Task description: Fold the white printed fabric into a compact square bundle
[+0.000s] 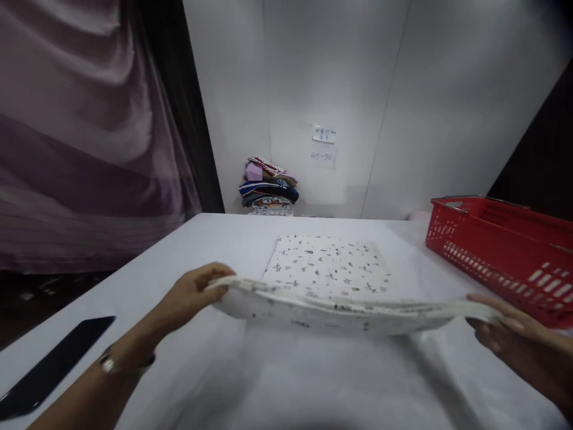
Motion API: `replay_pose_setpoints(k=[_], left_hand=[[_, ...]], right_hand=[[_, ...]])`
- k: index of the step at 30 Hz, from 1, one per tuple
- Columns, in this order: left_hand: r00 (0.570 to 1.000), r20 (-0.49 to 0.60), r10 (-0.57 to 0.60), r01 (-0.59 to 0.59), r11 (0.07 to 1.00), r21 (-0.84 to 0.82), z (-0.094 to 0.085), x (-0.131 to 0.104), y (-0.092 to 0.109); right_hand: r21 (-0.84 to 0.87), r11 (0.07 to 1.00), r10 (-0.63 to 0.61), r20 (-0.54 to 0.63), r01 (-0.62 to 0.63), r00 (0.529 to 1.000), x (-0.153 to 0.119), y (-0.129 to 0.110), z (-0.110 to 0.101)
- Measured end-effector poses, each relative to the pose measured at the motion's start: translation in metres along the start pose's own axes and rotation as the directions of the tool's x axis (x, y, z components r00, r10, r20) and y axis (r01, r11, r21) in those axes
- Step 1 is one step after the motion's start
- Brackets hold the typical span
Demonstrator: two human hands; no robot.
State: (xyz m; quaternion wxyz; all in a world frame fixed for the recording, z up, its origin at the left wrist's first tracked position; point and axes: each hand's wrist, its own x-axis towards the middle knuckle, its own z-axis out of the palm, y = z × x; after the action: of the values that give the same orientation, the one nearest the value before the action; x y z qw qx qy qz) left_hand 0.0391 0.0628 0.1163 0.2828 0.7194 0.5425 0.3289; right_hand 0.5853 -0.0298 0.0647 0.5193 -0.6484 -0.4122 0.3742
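Observation:
A folded white cloth with small dark prints [331, 316] is stretched between my two hands above the table. My left hand [197, 289] pinches its left end between thumb and fingers. At its right end my right hand [505, 325] is closed on the cloth, slightly blurred. Just behind it, a flat folded piece of similar printed cloth [326, 263] lies on the white table [188, 257]. The held cloth hides the near edge of that piece. What kind of cloth article this is, I cannot tell.
A red plastic basket [492, 239] stands at the right. On the left edge lies a dark flat object [54, 367]. A stack of folded clothes [268, 188] sits at the back by the wall, near paper notes [324, 134]. A pinkish curtain [80, 149] hangs at left.

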Motion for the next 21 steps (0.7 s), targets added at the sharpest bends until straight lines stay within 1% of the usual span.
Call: replay_pose_setpoints(k=[2,3,5,7,9,10,12,14,17,21], left_hand=[[0.997,-0.063,0.036,-0.037,0.999,-0.008,0.005,0.036,0.002],[0.995,-0.09,0.051,-0.052,0.999,-0.003,0.009,0.055,0.001],[0.991,-0.125,0.055,-0.055,0.998,0.007,0.019,0.093,-0.004],[0.989,-0.144,0.04,-0.038,0.999,0.012,0.033,0.129,-0.013],[0.987,-0.159,-0.014,0.015,1.0,0.004,0.051,0.16,-0.026],[0.984,-0.167,-0.066,0.065,0.998,-0.012,0.061,0.173,-0.034],[0.967,-0.169,-0.188,0.183,0.982,-0.048,0.081,0.194,-0.05],[0.948,-0.166,-0.271,0.263,0.962,-0.069,0.098,0.21,-0.066],[0.932,-0.194,-0.305,0.297,0.952,-0.069,0.113,0.23,-0.082],[0.907,-0.265,-0.328,0.319,0.945,-0.075,0.121,0.259,-0.095]], right_hand=[[0.158,0.987,-0.021,0.098,0.005,0.995,0.023,-0.016,0.017],[0.194,0.981,-0.025,0.141,-0.003,0.99,0.036,-0.021,0.025],[0.171,0.985,-0.015,0.177,-0.015,0.984,0.063,-0.026,0.038],[0.13,0.991,0.008,0.189,-0.033,0.982,0.092,-0.025,0.049],[0.075,0.996,0.037,0.214,-0.054,0.976,0.119,-0.021,0.058],[0.037,0.997,0.052,0.234,-0.062,0.971,0.132,-0.018,0.063],[-0.042,0.997,0.068,0.263,-0.059,0.962,0.155,-0.011,0.073],[-0.091,0.995,0.069,0.253,-0.048,0.965,0.175,-0.003,0.085],[-0.14,0.989,0.066,0.187,-0.04,0.98,0.204,0.006,0.1],[-0.183,0.983,0.045,0.078,-0.031,0.996,0.248,0.016,0.113]])
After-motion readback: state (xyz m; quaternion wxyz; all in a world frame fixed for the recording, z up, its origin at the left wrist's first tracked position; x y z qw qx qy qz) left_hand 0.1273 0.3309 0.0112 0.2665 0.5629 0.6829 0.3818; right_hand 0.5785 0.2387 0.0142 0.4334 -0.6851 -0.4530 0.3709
